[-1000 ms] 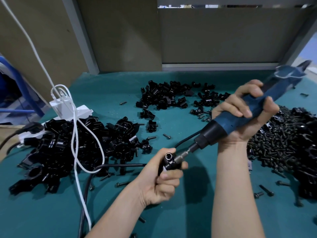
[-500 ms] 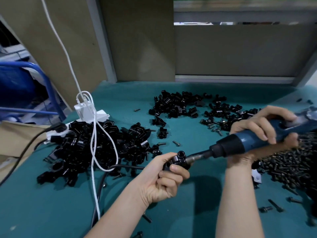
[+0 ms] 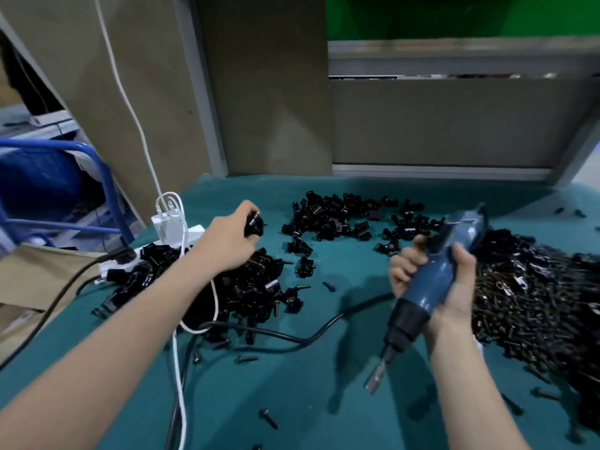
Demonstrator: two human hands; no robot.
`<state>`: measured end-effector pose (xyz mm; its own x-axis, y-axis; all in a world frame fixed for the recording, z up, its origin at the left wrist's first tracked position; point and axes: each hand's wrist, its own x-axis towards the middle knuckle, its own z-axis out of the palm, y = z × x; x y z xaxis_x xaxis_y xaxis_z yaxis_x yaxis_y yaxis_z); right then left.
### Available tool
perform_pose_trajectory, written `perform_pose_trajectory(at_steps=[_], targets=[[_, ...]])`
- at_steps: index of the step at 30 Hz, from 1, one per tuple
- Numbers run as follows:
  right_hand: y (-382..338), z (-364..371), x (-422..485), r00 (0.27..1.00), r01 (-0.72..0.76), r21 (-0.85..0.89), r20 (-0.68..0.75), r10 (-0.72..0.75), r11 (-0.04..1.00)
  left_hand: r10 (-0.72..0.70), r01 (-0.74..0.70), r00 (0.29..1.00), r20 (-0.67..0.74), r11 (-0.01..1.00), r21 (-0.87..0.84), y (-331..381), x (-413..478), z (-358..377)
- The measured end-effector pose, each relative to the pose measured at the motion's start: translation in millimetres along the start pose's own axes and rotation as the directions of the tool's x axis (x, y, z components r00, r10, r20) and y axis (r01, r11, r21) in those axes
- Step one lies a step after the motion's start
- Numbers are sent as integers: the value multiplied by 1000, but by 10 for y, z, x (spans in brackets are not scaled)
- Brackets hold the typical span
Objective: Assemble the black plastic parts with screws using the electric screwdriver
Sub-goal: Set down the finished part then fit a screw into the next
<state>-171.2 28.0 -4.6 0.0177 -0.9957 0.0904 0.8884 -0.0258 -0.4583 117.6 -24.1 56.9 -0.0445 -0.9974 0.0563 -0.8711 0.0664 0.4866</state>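
My left hand (image 3: 229,240) is stretched out over the left pile of black plastic parts (image 3: 240,287) and pinches one black plastic part (image 3: 254,225) at its fingertips. My right hand (image 3: 435,280) grips the blue electric screwdriver (image 3: 431,287) around its body, bit pointing down and toward me, above the green mat. The bit (image 3: 376,376) touches nothing. A second pile of black parts (image 3: 344,216) lies at the back centre. A large heap of dark screws (image 3: 532,303) fills the right side.
The screwdriver's black cord (image 3: 292,336) snakes across the green mat (image 3: 308,401). A white power strip (image 3: 172,225) with white cables sits at the back left. Loose screws (image 3: 269,418) are scattered near me. Cardboard panels wall off the back; a blue frame (image 3: 97,177) stands to the left.
The screwdriver bit has come off the part and the tool has tipped downward. My left hand has carried the part forward and left, out over the left pile.
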Motion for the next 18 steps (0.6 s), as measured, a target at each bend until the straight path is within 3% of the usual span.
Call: perform_pose_trajectory(at_steps=[1, 3, 7, 10, 12, 14, 18], targets=[[54, -72, -20, 994, -30, -179, -111, 10, 983, -22, 5, 997, 70, 973, 230, -32, 133, -1], [125, -135, -125, 960, -142, -447, -280, 13, 883, -128, 8, 968, 215, 874, 486, -72, 338, 7], [224, -280, -323, 919, -216, -649, -388, -73, 730, -242, -47, 909, 339, 749, 661, 49, 571, 58], [290, -317, -365, 920, -190, -720, -368, -135, 668, -128, -101, 939, 319, 785, 611, 260, 767, 222], [306, -325, -365, 917, -175, -781, -351, -189, 600, 33, -182, 947, 320, 875, 449, 365, 891, 443], [325, -364, -361, 919, -163, -819, -329, -218, 550, 149, -286, 914, 377, 895, 341, 409, 991, 682], [333, -412, -354, 932, -111, -939, -212, -293, 325, 171, -291, 912, 373, 911, 293, 358, 1102, 1017]])
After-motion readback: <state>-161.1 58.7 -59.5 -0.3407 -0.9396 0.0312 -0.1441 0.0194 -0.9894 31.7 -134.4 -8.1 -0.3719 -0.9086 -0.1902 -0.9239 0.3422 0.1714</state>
